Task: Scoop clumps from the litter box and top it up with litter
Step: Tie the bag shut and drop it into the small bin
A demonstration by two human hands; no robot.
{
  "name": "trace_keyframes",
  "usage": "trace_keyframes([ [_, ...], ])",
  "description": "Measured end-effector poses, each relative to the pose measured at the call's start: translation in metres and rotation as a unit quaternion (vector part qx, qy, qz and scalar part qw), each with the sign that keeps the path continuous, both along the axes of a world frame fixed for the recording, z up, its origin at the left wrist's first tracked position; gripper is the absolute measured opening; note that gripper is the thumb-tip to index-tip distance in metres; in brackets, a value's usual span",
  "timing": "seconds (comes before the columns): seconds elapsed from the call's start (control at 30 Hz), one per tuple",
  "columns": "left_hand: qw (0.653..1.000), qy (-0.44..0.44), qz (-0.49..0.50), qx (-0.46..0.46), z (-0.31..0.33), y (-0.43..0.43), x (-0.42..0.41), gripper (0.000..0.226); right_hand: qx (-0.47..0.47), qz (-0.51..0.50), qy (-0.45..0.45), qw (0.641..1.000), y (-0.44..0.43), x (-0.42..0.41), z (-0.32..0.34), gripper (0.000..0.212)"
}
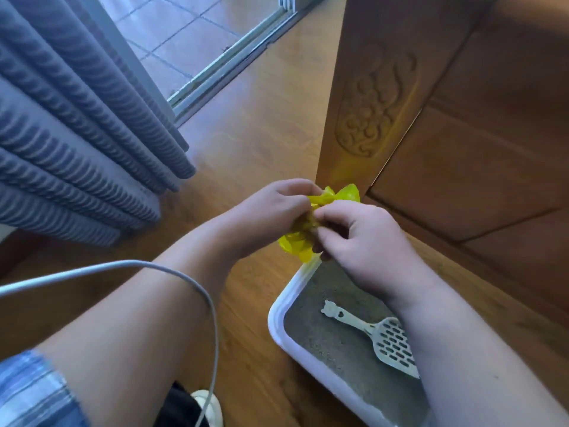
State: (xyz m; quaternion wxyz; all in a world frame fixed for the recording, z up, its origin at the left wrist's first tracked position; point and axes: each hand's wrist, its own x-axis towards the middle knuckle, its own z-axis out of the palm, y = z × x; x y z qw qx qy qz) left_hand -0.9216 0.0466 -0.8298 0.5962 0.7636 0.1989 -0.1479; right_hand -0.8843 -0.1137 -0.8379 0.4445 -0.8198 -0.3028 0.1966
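A crumpled yellow plastic bag (pixel 344 194) is held up above the far end of the litter box. My left hand (pixel 271 211) pinches its upper part, and my right hand (pixel 366 238) grips its lower part from the right. Below them a white litter box (pixel 278 306) sits on the wooden floor, filled with grey litter (pixel 332 343). A white slotted scoop (pixel 381 334) with a bear-shaped handle end lies on the litter; my right forearm covers part of it.
A carved wooden cabinet (pixel 400 103) stands just behind and to the right of the box. Grey curtains (pixel 77 134) hang at the left by a sliding glass door. A grey cable (pixel 197 291) loops over my left knee.
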Motion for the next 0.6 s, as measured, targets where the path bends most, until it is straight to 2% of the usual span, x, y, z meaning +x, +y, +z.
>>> trace_keyframes([
  [0.03,1.000,-0.002,-0.011,0.001,0.000,0.001,0.003,0.027,0.008,-0.018,-0.005,1.000,-0.003,0.003,0.000,0.014],
  [0.2,0.996,-0.027,-0.066,0.045,0.003,-0.006,0.013,0.032,0.006,-0.076,-0.142,0.987,-0.006,0.010,-0.012,0.007],
  [0.27,0.994,-0.033,-0.081,0.062,0.002,-0.009,0.016,0.032,0.015,-0.094,-0.152,0.984,-0.008,0.009,-0.017,0.010],
  [0.4,0.992,-0.032,-0.110,0.052,0.005,-0.011,0.020,0.032,0.074,-0.158,0.042,0.984,-0.013,0.002,-0.019,0.018],
  [0.5,0.989,-0.040,-0.140,0.038,0.011,-0.014,0.021,0.030,0.105,-0.191,0.110,0.970,-0.016,0.003,-0.021,0.019],
  [0.6,0.989,-0.048,-0.132,0.036,0.010,-0.018,0.017,0.022,0.090,-0.200,0.133,0.967,-0.017,0.003,-0.020,0.025],
])
